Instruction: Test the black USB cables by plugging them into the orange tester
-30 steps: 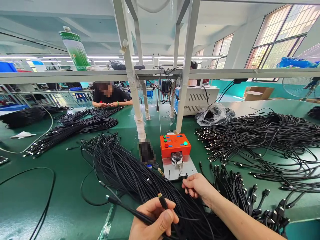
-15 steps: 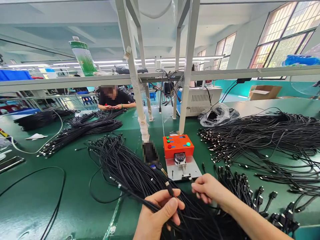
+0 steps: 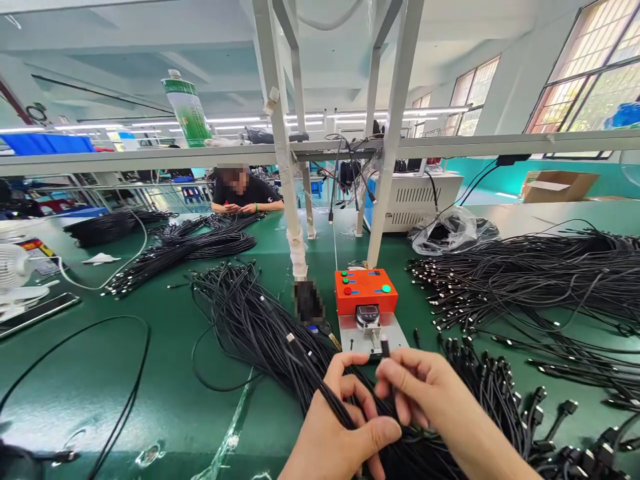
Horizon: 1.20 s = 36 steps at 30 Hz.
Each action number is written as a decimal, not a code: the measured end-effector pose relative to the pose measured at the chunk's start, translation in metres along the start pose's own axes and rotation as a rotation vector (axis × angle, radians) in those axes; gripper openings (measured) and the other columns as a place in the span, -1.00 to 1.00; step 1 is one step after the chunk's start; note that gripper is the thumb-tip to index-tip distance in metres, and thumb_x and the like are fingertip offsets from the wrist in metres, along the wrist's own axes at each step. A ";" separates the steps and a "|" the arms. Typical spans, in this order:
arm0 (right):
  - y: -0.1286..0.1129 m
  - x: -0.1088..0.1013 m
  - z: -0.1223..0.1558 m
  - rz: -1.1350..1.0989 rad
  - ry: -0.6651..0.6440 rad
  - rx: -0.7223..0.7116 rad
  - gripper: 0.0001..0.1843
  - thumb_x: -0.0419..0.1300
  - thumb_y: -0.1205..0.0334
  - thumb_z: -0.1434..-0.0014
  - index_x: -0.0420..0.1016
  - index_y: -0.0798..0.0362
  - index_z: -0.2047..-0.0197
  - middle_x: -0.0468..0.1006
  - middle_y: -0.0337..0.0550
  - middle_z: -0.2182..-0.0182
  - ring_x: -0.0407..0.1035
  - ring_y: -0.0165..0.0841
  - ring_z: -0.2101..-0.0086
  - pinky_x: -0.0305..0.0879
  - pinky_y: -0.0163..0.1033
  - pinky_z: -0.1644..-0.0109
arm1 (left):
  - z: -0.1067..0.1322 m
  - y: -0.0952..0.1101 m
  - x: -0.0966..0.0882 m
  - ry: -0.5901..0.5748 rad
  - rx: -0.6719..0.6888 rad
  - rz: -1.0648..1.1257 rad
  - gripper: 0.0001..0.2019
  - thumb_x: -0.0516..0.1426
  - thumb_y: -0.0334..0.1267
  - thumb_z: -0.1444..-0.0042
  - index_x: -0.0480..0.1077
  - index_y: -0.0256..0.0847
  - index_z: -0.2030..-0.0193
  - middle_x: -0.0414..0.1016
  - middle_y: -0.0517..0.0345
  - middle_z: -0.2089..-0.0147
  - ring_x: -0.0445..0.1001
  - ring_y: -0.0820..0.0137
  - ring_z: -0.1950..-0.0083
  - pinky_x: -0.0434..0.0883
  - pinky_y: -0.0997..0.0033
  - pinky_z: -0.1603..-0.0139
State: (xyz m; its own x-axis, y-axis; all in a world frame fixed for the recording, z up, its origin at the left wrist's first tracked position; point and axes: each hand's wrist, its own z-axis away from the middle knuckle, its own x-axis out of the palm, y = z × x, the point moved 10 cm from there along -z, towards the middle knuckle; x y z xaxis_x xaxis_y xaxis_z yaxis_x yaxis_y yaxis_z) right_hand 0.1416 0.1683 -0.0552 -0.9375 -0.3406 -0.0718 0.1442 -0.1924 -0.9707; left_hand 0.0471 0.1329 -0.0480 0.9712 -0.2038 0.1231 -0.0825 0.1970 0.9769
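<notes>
My left hand (image 3: 345, 427) is curled round a few black cables (image 3: 327, 393) that pass across its palm; its thumb and forefinger are apart. One cable end with a metal plug (image 3: 295, 341) sticks out beyond it to the upper left. Close beside it, my right hand (image 3: 425, 387) pinches a black cable plug (image 3: 385, 347) by its housing, metal tip upward. That plug is in front of the metal base plate (image 3: 397, 337) of an orange test box (image 3: 367, 288), which has coloured buttons and a small digital gauge (image 3: 368, 314). A large cable bundle (image 3: 250, 313) runs under both hands.
More black cables (image 3: 525, 280) lie heaped on the right, with thicker connectors (image 3: 565, 410) at the near right. White frame posts (image 3: 280, 133) rise behind the box. A phone (image 3: 43, 313) and a white fan (image 3: 13, 267) are at left. Across the table sits a person (image 3: 245, 193).
My right hand has lifted its plug up from the fixture's front edge and moved beside my left hand. The left thumb and forefinger have spread from the plug they held. The view has turned left.
</notes>
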 end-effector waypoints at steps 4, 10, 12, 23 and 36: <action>0.034 -0.034 -0.023 -0.102 0.022 0.122 -0.65 0.17 0.01 0.01 0.43 0.19 0.41 0.43 -0.20 0.63 0.11 -0.63 0.75 -0.07 -0.51 0.72 | 0.010 0.030 -0.046 0.224 0.196 0.338 -0.71 0.05 -0.26 -0.08 0.13 -0.22 0.06 0.36 0.20 0.41 0.47 0.40 0.45 0.34 0.49 0.50; 0.097 -0.030 -0.036 -0.067 -0.083 0.338 -0.69 0.20 0.10 0.06 0.43 0.25 0.52 0.44 -0.13 0.67 0.12 -0.64 0.77 -0.05 -0.53 0.73 | 0.033 0.038 -0.108 0.560 0.199 0.455 -0.83 0.06 -0.22 -0.10 0.36 -0.27 0.24 0.45 0.11 0.30 0.42 0.31 0.14 0.39 0.39 0.11; 0.104 -0.027 -0.038 -0.068 -0.088 0.344 -0.69 0.20 0.11 0.05 0.43 0.25 0.51 0.44 -0.13 0.67 0.12 -0.64 0.77 -0.05 -0.53 0.73 | 0.037 0.033 -0.114 0.594 0.160 0.469 -0.82 0.09 -0.24 -0.07 0.40 -0.27 0.23 0.45 0.11 0.25 0.41 0.37 0.16 0.42 0.49 0.19; 0.103 -0.028 -0.047 -0.097 0.013 0.314 -0.75 0.13 0.21 -0.02 0.39 0.25 0.54 0.41 -0.16 0.71 0.08 -0.64 0.79 -0.06 -0.52 0.74 | 0.043 0.033 -0.120 0.627 0.177 0.514 -0.74 0.01 -0.18 -0.12 0.40 -0.26 0.17 0.48 0.14 0.48 0.42 0.45 0.45 0.41 0.59 0.49; 0.103 -0.025 -0.050 -0.091 0.053 0.332 -0.75 0.09 0.26 -0.05 0.36 0.25 0.57 0.38 -0.16 0.74 0.05 -0.63 0.81 -0.11 -0.51 0.75 | 0.041 0.029 -0.155 0.683 0.162 0.214 -0.59 0.25 -0.26 0.13 0.40 -0.15 0.06 0.41 0.17 0.12 0.30 0.58 0.39 0.35 0.73 0.47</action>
State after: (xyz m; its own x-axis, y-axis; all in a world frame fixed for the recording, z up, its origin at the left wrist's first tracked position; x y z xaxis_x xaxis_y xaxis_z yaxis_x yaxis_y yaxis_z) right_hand 0.1640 0.2032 -0.1645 -0.9652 -0.2615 -0.0083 0.1461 -0.5122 -0.8464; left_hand -0.1151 0.1305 -0.0311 0.8483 0.4773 0.2292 -0.2665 0.0108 0.9638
